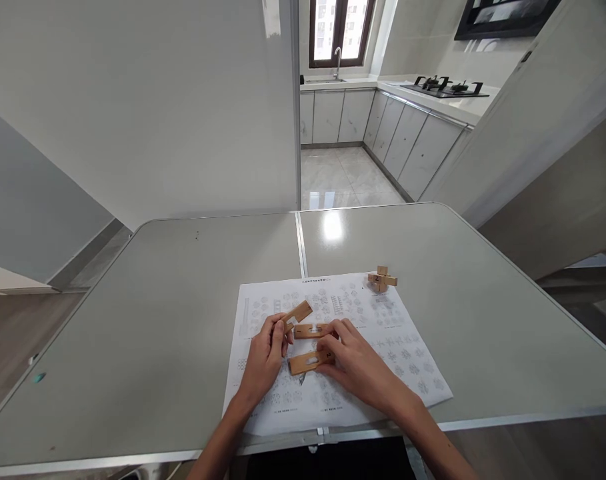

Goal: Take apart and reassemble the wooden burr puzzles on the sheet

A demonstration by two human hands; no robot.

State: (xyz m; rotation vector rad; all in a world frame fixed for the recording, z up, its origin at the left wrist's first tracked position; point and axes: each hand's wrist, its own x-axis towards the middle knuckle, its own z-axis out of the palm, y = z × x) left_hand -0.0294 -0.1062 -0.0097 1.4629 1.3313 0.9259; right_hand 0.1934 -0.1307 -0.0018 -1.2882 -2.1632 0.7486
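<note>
My left hand (263, 355) is closed on a notched wooden puzzle piece (301, 311), which slants up to the right. A second bit of wood shows beside its fingertips; I cannot tell if it is part of the same piece. In my right hand (355, 360), between thumb and fingers, is a slotted wooden puzzle piece (303, 363) marked "2". Just above it, another notched wooden piece (305, 331) lies level, its right end by my right fingertips. All of these are over a printed instruction sheet (343, 408) with rows of small diagrams.
An assembled wooden cross-shaped puzzle (381, 280) stands at the sheet's upper right corner. The grey folding table (183, 333) has a metal seam down its middle. A small teal object (39, 377) lies near the left edge. Beyond are a white partition (183, 113) and a kitchen.
</note>
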